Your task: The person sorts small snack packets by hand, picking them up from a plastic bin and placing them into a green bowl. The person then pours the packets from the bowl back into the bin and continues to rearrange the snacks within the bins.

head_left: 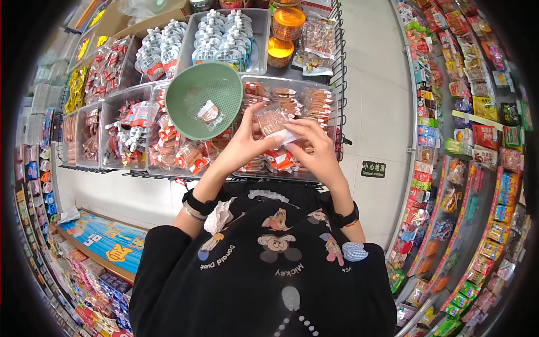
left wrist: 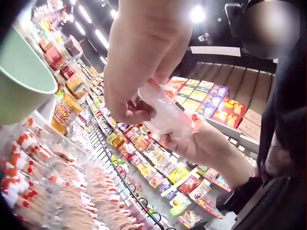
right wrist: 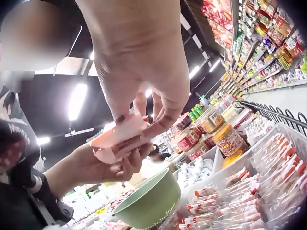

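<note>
Both hands hold one clear snack packet (head_left: 272, 119) with brownish-pink contents and a white label flap, raised above the bins. My left hand (head_left: 245, 139) grips its left side, thumb along the near edge. On the other side my right hand (head_left: 315, 145) pinches the white flap between thumb and fingers. The packet's pale back (left wrist: 165, 108) faces the left wrist camera. A green plastic basket (head_left: 182, 92) with a perforated wall sits left of the hands, on top of the bins. Inside it lies a similar small packet (head_left: 209, 112).
Clear bins of wrapped round snacks (head_left: 317, 104) lie beneath the hands. Behind them stand a bin of white-capped pouches (head_left: 224, 36) and orange-lidded jars (head_left: 281, 51). A black wire rail (head_left: 340, 84) edges the display. Stocked shelves (head_left: 449, 168) stand across the tiled aisle (head_left: 373, 112).
</note>
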Demonstrator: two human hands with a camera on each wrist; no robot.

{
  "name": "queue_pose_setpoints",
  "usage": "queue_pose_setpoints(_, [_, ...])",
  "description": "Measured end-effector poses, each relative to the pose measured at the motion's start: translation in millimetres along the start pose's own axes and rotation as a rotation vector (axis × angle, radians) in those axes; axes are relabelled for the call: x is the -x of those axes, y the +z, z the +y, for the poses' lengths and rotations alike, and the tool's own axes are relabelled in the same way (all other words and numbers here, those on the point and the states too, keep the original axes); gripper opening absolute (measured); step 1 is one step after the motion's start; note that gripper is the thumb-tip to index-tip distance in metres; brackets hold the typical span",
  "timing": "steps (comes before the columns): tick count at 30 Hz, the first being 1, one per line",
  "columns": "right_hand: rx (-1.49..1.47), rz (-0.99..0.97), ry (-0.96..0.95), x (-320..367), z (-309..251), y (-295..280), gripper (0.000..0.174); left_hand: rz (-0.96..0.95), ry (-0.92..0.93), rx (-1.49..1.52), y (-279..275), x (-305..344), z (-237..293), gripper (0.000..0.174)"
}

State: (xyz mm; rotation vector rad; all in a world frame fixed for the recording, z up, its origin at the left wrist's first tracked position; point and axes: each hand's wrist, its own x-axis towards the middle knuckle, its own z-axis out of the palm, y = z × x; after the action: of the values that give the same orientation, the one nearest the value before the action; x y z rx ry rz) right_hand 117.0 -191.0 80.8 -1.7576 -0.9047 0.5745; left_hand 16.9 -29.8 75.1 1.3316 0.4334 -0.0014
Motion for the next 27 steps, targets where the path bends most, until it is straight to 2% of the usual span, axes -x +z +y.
queue_pose_setpoints(1, [-0.042,0.021,0.05,1.2,-1.1,0.7,0.03,-0.015,0.073,0.005,2.3,2.9,0.4,0.082])
queue_pose_setpoints(2, [-0.044,0.022,0.046,2.2,-0.1,1.6,0.03,-0.049,0.059,-0.075,0.7,4.9,0.4,0.097])
queue_pose_setpoints(4, [0.062,0.045,-0.067,4.7,4.8,4.2,0.025,-0.065,0.093,-0.089,4.7,10.3,0.1,0.1])
queue_pose_setpoints(8, [0.122,0.09,-0.164,9.5,9.2,5.7,0.023,-0.1,0.198,-0.192,13.9,23.2,2.9,0.104])
queue_pose_setpoints(10, [0.298,0.233,-0.267,11.8,11.6,2.4,0.016,-0.095,0.244,-0.248,18.6,28.4,3.6,0.101])
queue_pose_setpoints(11, [0.299,0.233,-0.271,14.1,17.3,4.3,0.016,-0.094,0.248,-0.248,20.7,31.9,4.5,0.101])
queue_pose_setpoints(13, [-0.276,0.439,-0.049,20.0,27.6,7.4,0.011,-0.085,0.231,-0.308,24.2,39.8,6.4,0.097])
queue_pose_setpoints(14, [-0.31,0.4,0.057,28.8,29.9,-2.8,0.017,-0.042,0.286,-0.411,24.4,41.2,-0.6,0.095])
queue_pose_setpoints(15, [-0.288,0.409,0.072,31.9,31.8,-9.3,0.016,-0.05,0.29,-0.406,24.5,43.8,-1.4,0.095])
queue_pose_setpoints(16, [-0.399,0.439,0.115,36.4,31.9,-13.1,0.014,-0.053,0.242,-0.386,24.0,46.5,-1.5,0.091])
queue_pose_setpoints(17, [-0.51,0.471,0.156,40.3,30.5,-16.8,0.019,-0.058,0.195,-0.367,22.5,48.8,-2.2,0.088])
queue_pose_setpoints(18, [-0.503,0.482,0.158,44.1,31.1,-20.1,0.019,-0.022,0.159,-0.363,19.3,51.3,-6.4,0.082])
queue_pose_setpoints(19, [-0.636,0.525,0.162,47.7,31.9,-22.8,0.027,0.014,0.29,-0.47,17.7,52.8,-8.2,0.08])
queue_pose_setpoints(20, [-0.771,0.569,0.164,51.1,32.8,-24.7,0.036,0.026,0.243,-0.393,14.3,54.8,-8.7,0.078])
queue_pose_setpoints(21, [-0.769,0.582,0.166,57.2,35.7,-28.2,0.036,0.037,0.192,-0.317,9.6,58.2,-8.3,0.075])
queue_pose_setpoints(23, [-1.029,0.553,0.127,75.0,48.2,-39.1,0.046,0.104,0.177,-0.386,-2.9,65.2,-5.7,0.069])
queue_pose_setpoints(27, [-1.057,0.644,0.214,99.4,81.2,-45.2,0.047,0.19,0.205,-0.314,-26.1,76.5,-5.8,0.065])
